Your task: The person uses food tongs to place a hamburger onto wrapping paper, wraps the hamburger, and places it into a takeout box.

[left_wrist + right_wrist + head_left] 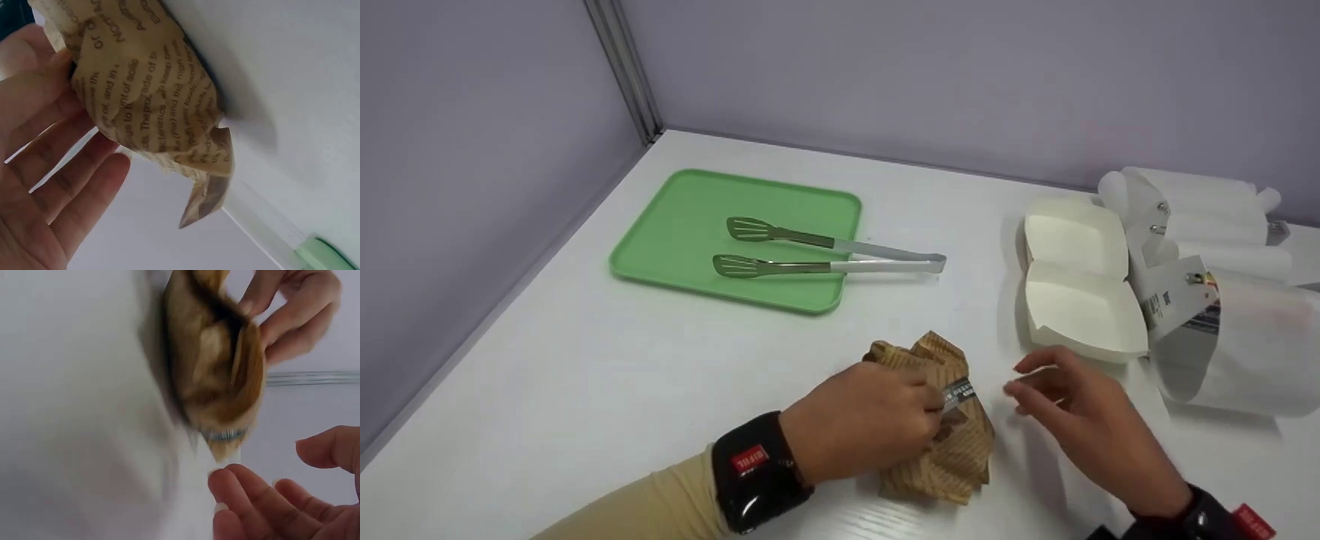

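A crumpled brown paper wrapper (964, 454) with printed text lies on the white table in the head view. My left hand (859, 424) pinches its upper layer between thumb and fingers. Seen from the left wrist, the printed wrapper (152, 95) bulges, and one corner sticks out. From the right wrist, the folds of the wrapper (216, 365) part around a dark gap, with whatever is inside hidden. My right hand (1084, 424) holds nothing, its fingers loosely bent just right of the wrapper.
Metal tongs (885, 265) lie partly across a green tray (675, 225) at the back left. An opened white takeaway box (1084, 307) sits at the right. Beside it are clear plastic packages (1252, 337). Walls (922, 82) border the table behind and at left.
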Motion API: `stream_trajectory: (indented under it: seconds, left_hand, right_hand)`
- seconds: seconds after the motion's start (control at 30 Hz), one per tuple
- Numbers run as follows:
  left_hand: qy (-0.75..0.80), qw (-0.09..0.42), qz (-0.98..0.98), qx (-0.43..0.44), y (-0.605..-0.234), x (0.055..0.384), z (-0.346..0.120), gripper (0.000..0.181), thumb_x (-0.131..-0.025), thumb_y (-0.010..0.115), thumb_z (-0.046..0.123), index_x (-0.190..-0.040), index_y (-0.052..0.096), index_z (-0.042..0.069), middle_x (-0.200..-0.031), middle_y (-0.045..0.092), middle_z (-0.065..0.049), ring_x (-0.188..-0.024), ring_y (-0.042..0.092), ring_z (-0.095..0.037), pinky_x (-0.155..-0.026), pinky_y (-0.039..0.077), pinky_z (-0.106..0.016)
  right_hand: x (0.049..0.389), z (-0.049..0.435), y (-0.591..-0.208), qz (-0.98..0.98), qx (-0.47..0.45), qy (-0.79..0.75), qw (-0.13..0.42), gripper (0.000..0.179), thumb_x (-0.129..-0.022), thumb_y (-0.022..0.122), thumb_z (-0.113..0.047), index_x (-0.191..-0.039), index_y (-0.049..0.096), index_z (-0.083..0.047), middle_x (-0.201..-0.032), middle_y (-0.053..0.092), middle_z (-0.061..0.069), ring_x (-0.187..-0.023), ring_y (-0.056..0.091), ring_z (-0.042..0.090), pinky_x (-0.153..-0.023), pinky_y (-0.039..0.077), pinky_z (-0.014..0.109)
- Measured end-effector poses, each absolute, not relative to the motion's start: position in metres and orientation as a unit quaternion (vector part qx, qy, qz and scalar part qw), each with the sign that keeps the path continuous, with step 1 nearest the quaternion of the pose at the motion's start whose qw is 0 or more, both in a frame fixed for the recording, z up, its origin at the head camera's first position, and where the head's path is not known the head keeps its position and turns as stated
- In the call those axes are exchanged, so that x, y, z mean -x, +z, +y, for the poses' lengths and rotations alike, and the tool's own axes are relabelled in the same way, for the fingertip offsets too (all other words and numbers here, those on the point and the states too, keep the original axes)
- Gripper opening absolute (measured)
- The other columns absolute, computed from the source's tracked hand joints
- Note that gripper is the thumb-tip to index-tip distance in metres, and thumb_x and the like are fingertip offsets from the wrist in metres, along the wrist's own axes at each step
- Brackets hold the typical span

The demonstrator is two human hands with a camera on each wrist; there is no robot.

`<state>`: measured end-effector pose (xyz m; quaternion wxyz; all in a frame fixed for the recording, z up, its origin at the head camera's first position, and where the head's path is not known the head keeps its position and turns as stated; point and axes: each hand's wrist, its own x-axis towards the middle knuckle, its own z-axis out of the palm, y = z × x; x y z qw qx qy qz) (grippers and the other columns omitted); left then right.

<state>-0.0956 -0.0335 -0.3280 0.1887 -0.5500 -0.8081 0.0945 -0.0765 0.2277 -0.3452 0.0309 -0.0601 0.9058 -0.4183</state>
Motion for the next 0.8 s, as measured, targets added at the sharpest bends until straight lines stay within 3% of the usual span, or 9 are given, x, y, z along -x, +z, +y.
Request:
stream_trajectory:
  seconds: [0.13,0.3,0.4,0.57,0.67,0.8]
  left_hand:
    - [0.09,0.188,-0.811,0.547,-0.326,0.094,-0.033,0.011,-0.096,0.069,0.026,-0.094,0.08,0.025,-0.096,0.073,0.012,-0.081,0.064,-0.001,-0.062,0.055,-0.017]
    - [0.072,0.194,-0.811,0.547,-0.326,0.095,-0.035,0.011,-0.095,0.07,0.027,-0.092,0.08,0.027,-0.089,0.072,0.012,-0.075,0.062,-0.001,-0.059,0.053,-0.018]
    - [0.068,0.191,-0.811,0.549,-0.325,0.095,-0.035,0.009,-0.094,0.071,0.027,-0.092,0.08,0.028,-0.088,0.071,0.013,-0.074,0.06,-0.001,-0.058,0.051,-0.018]
    - [0.027,0.177,-0.816,0.549,-0.325,0.099,-0.035,0.01,-0.095,0.07,0.027,-0.093,0.08,0.027,-0.089,0.073,0.013,-0.077,0.063,-0.001,-0.061,0.054,-0.017]
    - [-0.012,0.193,-0.821,0.538,-0.327,0.103,-0.036,0.013,-0.097,0.068,0.027,-0.094,0.079,0.023,-0.091,0.075,0.011,-0.083,0.068,-0.002,-0.069,0.058,-0.019]
    - [-0.04,0.228,-0.831,0.505,-0.329,0.107,-0.037,0.013,-0.098,0.064,0.026,-0.101,0.076,0.021,-0.098,0.076,0.008,-0.087,0.071,-0.006,-0.072,0.059,-0.022]
  right_hand:
    - [0.077,0.234,-0.342,0.957,0.078,-0.24,-0.144,0.026,-0.09,0.076,-0.012,-0.114,0.067,-0.01,-0.102,0.073,0.006,-0.083,0.065,0.016,-0.064,0.049,0.025]
    - [0.082,0.246,-0.349,0.949,0.122,-0.149,-0.25,0.036,-0.079,0.08,0.0,-0.113,0.068,-0.004,-0.102,0.07,0.01,-0.08,0.063,0.022,-0.06,0.047,0.035]
    - [0.085,0.251,-0.354,0.948,0.129,-0.129,-0.262,0.038,-0.077,0.081,0.003,-0.112,0.068,-0.002,-0.105,0.07,0.013,-0.083,0.066,0.028,-0.061,0.052,0.044]
    - [0.087,0.255,-0.356,0.96,0.097,-0.112,-0.237,0.037,-0.077,0.079,0.005,-0.113,0.069,-0.001,-0.106,0.068,0.018,-0.093,0.067,0.04,-0.068,0.054,0.056]
    - [0.087,0.257,-0.355,0.961,0.097,-0.109,-0.236,0.034,-0.076,0.079,0.006,-0.109,0.07,-0.001,-0.1,0.069,0.016,-0.087,0.067,0.037,-0.065,0.054,0.054]
    - [0.086,0.257,-0.353,0.956,0.118,-0.104,-0.247,0.028,-0.073,0.081,0.007,-0.096,0.073,-0.005,-0.086,0.068,0.007,-0.07,0.061,0.023,-0.053,0.047,0.037]
